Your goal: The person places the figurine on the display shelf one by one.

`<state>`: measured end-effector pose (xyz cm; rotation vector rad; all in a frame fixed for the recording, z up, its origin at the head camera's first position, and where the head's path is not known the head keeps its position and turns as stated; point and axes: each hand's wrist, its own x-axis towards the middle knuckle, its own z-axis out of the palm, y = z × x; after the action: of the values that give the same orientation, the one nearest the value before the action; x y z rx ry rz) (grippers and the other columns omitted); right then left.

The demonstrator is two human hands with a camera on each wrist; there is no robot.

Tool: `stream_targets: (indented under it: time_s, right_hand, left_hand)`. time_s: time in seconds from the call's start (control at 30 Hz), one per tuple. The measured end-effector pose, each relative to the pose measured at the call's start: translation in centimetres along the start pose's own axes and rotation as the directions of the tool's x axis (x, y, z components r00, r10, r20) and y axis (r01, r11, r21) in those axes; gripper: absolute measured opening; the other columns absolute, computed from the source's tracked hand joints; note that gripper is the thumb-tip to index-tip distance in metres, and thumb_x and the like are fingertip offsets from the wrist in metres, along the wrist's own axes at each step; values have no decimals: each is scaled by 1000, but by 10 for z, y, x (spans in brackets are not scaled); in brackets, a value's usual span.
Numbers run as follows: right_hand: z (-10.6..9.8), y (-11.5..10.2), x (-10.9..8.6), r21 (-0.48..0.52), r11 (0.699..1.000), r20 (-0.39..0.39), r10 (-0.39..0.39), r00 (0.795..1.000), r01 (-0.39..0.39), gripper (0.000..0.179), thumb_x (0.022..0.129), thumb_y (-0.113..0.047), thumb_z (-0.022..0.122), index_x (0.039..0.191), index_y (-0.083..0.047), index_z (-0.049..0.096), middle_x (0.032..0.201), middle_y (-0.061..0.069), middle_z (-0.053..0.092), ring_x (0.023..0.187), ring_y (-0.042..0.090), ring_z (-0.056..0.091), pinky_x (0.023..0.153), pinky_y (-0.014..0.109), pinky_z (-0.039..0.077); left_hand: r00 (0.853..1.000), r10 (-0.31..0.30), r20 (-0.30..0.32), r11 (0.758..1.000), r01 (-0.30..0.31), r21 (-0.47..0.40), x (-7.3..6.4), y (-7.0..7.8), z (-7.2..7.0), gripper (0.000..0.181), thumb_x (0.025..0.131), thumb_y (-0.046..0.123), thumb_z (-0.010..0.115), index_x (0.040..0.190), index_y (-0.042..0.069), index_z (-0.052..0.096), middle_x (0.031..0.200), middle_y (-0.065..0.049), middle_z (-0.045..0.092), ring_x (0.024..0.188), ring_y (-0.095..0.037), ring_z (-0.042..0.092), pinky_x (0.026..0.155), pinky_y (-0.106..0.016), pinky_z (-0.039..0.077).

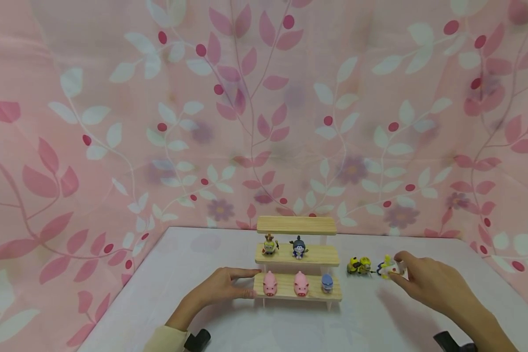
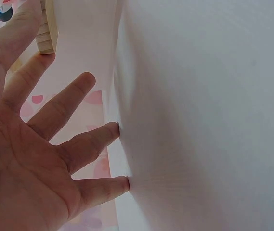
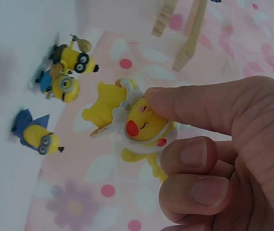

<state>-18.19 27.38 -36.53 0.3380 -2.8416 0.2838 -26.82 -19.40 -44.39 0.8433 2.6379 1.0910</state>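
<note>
My right hand (image 1: 435, 283) pinches a yellow toy figure with red cheeks and a white hood (image 3: 144, 120) between thumb and fingers. It is held just right of several small minion figures (image 1: 358, 265). My left hand (image 1: 220, 289) touches the left end of a three-tier wooden display stand (image 1: 297, 225), at its lowest board. In the left wrist view its fingers are spread, the index fingertip against the board end (image 2: 46, 41) and the two lowest fingertips at the white tabletop. Two pink pig figures (image 1: 270, 284) and a blue-capped figure (image 1: 327, 283) stand on that board.
On the middle board stand a crowned yellow figure (image 1: 269, 245) and a dark-haired figure (image 1: 298, 248). White cloth covers the table (image 1: 193, 249), and a pink floral curtain (image 1: 264, 122) hangs behind it. A blue-clad minion (image 3: 38, 132) stands apart from the other minions.
</note>
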Motion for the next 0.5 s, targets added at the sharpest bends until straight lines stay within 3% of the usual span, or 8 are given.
stream_targets:
  time_s: [0.33, 0.5]
  right_hand:
    - [-10, -19, 10, -34, 999, -43, -35, 998, 33, 38, 86, -38, 76, 109, -10, 64, 64, -14, 47, 51, 3, 39, 44, 25, 35]
    - [-15, -29, 16, -16, 999, -63, -44, 997, 43, 39, 85, -37, 77, 110, -9, 64, 63, -15, 49, 51, 3, 40, 45, 24, 37]
  left_hand:
    - [1000, -5, 2, 1000, 5, -11, 0, 0, 0, 61, 80, 54, 76, 135, 32, 62, 130, 9, 62, 129, -26, 51, 101, -54, 44]
    - [1000, -1, 2, 1000, 1, -12, 0, 0, 0, 60, 80, 55, 76, 135, 34, 62, 130, 9, 63, 129, -26, 51, 100, -54, 44]
